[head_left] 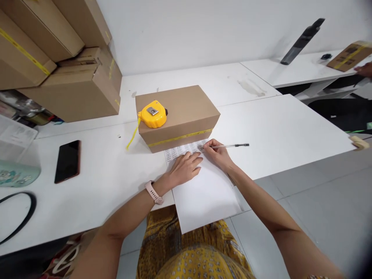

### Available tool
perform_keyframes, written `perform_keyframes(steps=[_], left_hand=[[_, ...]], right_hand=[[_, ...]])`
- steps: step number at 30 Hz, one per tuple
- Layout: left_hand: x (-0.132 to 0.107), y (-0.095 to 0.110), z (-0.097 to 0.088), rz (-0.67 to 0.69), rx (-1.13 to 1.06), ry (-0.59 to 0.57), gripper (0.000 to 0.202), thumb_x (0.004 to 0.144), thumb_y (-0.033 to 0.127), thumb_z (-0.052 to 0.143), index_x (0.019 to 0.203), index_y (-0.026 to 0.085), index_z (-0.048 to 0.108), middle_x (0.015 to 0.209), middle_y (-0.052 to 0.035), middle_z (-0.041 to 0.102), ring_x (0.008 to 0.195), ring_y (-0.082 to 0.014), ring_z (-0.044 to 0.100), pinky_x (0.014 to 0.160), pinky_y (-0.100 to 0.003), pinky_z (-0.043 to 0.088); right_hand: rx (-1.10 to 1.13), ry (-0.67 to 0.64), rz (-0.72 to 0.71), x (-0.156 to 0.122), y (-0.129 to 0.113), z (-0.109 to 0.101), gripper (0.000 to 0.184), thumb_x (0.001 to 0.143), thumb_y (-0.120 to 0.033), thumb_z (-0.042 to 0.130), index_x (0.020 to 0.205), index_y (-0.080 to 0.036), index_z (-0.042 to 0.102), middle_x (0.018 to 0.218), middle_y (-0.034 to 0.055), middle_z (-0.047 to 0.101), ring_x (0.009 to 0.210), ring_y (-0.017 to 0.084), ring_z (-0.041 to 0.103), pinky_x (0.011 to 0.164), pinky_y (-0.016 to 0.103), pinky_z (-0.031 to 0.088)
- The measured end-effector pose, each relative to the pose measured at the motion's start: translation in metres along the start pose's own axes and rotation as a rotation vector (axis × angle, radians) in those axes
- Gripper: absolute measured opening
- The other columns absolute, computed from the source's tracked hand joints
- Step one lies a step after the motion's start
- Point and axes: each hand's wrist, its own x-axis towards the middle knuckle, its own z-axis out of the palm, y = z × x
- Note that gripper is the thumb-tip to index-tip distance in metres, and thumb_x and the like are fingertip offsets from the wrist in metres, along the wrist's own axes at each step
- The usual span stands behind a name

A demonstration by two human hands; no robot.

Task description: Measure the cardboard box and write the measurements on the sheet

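My right hand (pixel 216 154) pinches a pen (pixel 232 146), its tip against a white sheet of paper (pixel 207 195) with rows of handwriting along the top. Flat on that sheet, fingers stretched out, lies my left hand (pixel 186 167). The paper's lower part hangs over the table edge, and its top edge meets a closed cardboard box (pixel 183 108) with a yellow strip along its front. On the box's left end rests a yellow tape measure (pixel 153 114), a short bit of tape or strap dangling from it.
Stacked cardboard boxes (pixel 84 87) fill the table's left back. A phone (pixel 68 161), a pale green container (pixel 19 174) and a black loop (pixel 31 209) lie to the left. Far right are a dark bottle (pixel 302 42), another box (pixel 348 56) and a person's hand (pixel 364 70).
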Motion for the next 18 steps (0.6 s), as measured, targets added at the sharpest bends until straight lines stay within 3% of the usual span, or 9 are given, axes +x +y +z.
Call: perform_keyframes(steps=[5,8,12,18], left_hand=[[-0.001,0.003,-0.002,-0.090,-0.041,-0.060,0.036,0.098,0.028,0.054,0.132,0.021,0.065,0.150,-0.0122,0.056,0.104,-0.0284,0.070,0.084,-0.041,0.055],[-0.001,0.006,-0.006,-0.125,-0.014,-0.112,0.038,0.100,0.030,0.053,0.136,0.022,0.062,0.153,-0.0115,0.054,0.106,-0.0292,0.072,0.081,-0.040,0.057],[0.000,0.008,-0.009,-0.128,0.056,-0.147,0.038,0.103,0.033,0.047,0.138,0.024,0.059,0.158,-0.0072,0.050,0.107,-0.0266,0.072,0.078,-0.038,0.058],[0.000,0.008,-0.009,-0.136,0.095,-0.168,0.039,0.103,0.034,0.045,0.138,0.025,0.059,0.159,-0.0065,0.049,0.104,-0.0250,0.072,0.074,-0.036,0.058]], right_hand=[[-0.075,-0.067,-0.099,0.011,0.005,0.001,0.038,0.080,-0.056,0.077,0.090,-0.022,0.063,0.082,0.0003,0.063,0.072,0.014,0.054,0.067,0.031,0.044],[-0.072,-0.115,-0.099,0.015,0.008,-0.002,0.038,0.080,-0.054,0.078,0.090,-0.022,0.059,0.074,-0.0011,0.062,0.066,0.014,0.053,0.060,0.029,0.041],[-0.173,-0.054,-0.123,0.016,0.011,-0.002,0.032,0.087,-0.048,0.068,0.079,-0.024,0.050,0.060,-0.0067,0.047,0.052,0.010,0.040,0.050,0.027,0.030],[-0.311,-0.019,-0.171,0.013,0.012,-0.001,0.022,0.086,-0.036,0.064,0.077,-0.024,0.047,0.053,-0.0076,0.045,0.050,0.011,0.038,0.049,0.027,0.028]])
